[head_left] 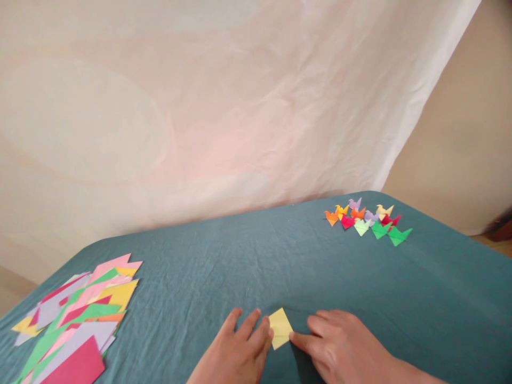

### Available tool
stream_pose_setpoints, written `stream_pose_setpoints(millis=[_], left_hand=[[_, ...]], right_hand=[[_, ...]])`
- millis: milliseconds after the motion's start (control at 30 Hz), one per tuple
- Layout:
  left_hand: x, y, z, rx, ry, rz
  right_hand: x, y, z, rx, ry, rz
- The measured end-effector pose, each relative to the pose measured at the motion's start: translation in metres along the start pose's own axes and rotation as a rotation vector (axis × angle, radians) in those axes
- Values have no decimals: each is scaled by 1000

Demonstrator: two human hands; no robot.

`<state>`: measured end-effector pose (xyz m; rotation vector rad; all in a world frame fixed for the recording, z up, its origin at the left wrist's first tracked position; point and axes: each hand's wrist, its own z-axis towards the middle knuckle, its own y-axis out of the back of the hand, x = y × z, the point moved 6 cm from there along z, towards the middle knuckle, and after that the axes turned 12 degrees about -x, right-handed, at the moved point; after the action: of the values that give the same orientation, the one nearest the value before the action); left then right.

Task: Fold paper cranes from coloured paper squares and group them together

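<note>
A small folded piece of pale yellow paper point(281, 328) lies on the table at the bottom centre, its corners turned like a diamond, with a faint crease across it. My left hand point(240, 346) holds its left corner down with the index finger and thumb side, while the other fingers stretch forward on the cloth. At the right corner, the index fingertip of my right hand point(340, 344) presses the paper, and the remaining fingers are curled. Part of the paper's left edge is hidden under my left fingers.
A dark green cloth point(208, 266) covers the table. Loose coloured paper sheets point(76, 320) are heaped on the left. Several small folded paper birds point(362, 226) stand in a group at the back right. Behind the table hangs a pale sheet point(240, 106).
</note>
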<state>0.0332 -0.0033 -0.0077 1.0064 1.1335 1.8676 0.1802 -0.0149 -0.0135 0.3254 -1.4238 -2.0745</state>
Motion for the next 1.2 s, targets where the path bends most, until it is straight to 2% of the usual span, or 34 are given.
stream_pose_setpoints(millis=[100,200,333,467,667,800,967,1067,1200], left_hand=[[2,0,-2,-22,2,-15],[1,1,1,-112,34,-14],[-10,-2,7,-195,-24,-36],[-11,-4,9,-183,-7,-24],[-5,-1,4,-39,-30,14],[-2,0,1,-47,-25,0],[3,-5,-3,-140,63,-73],[6,-4,-3,-229,144,-129],[7,-3,2,-297,191,-188]], right_hand=[[0,-2,0,24,1,14],[-1,-8,0,47,2,17],[-1,-10,-1,22,6,11],[-1,-5,-1,-4,12,6],[0,-5,-1,13,-4,26],[-3,-6,-2,33,-30,45],[-12,1,6,96,-134,236],[-16,9,18,43,-226,373],[-11,2,34,16,-200,481]])
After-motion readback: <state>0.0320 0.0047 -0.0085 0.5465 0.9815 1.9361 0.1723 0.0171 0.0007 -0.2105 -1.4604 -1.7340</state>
